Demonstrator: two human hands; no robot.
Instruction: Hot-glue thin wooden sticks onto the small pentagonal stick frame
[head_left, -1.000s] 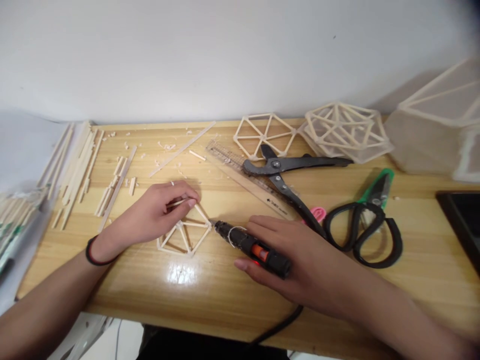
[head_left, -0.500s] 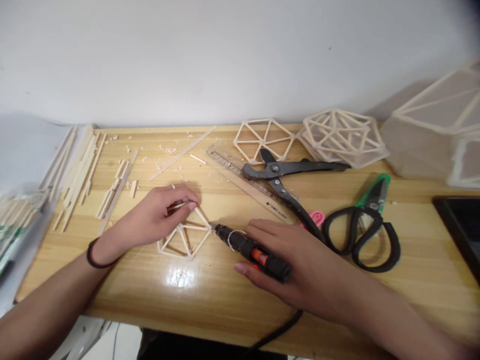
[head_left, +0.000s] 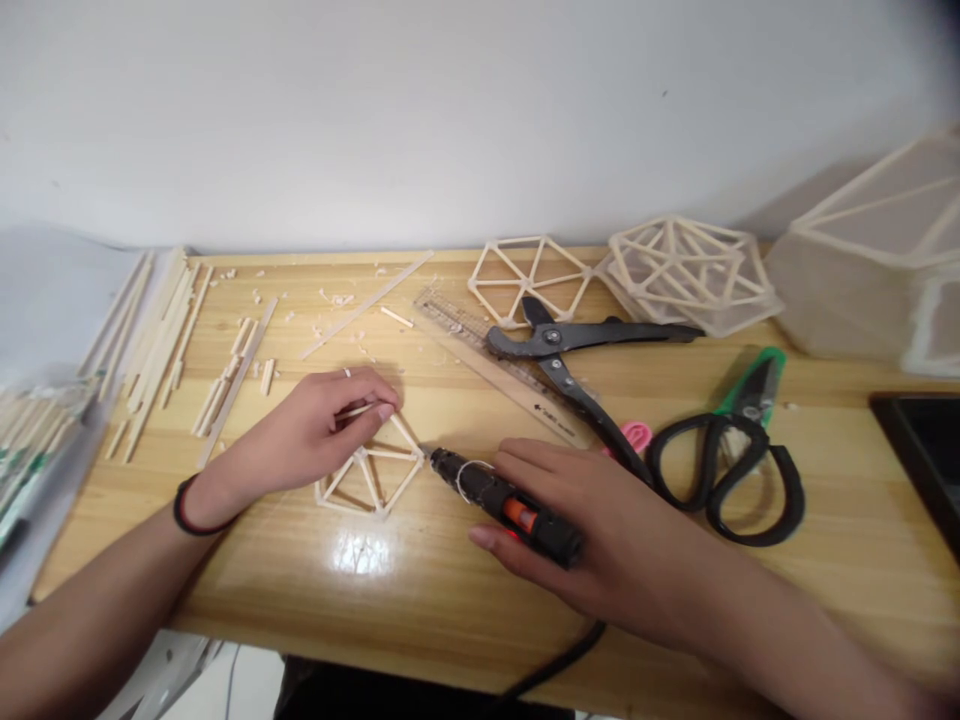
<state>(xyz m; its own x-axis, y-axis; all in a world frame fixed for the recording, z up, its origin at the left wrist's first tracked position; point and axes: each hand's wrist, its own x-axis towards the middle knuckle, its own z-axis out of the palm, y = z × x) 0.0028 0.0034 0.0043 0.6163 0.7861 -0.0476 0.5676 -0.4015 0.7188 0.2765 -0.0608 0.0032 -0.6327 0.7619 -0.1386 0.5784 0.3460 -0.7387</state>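
My left hand [head_left: 330, 420] pinches a thin wooden stick [head_left: 406, 434] between thumb and fingertips. That stick slants down to a corner of a small wooden lattice frame [head_left: 375, 480] of triangles, which lies on the table partly hidden behind my left hand. My right hand [head_left: 570, 520] is wrapped round a black glue gun [head_left: 480, 487] with an orange part in its body. Its narrow tip points left and meets the frame's right corner, where the stick ends. A black cord [head_left: 559, 660] runs from below my right hand to the table's front edge.
Loose sticks [head_left: 161, 330] and short cut pieces [head_left: 217, 400] lie left. Behind are a ruler [head_left: 502, 370], pliers [head_left: 551, 340] and a hexagonal frame [head_left: 525, 283]. Black-handled scissors [head_left: 724, 470] and covered lattice shapes [head_left: 686, 275] are right. A wall [head_left: 450, 120] stands behind the table.
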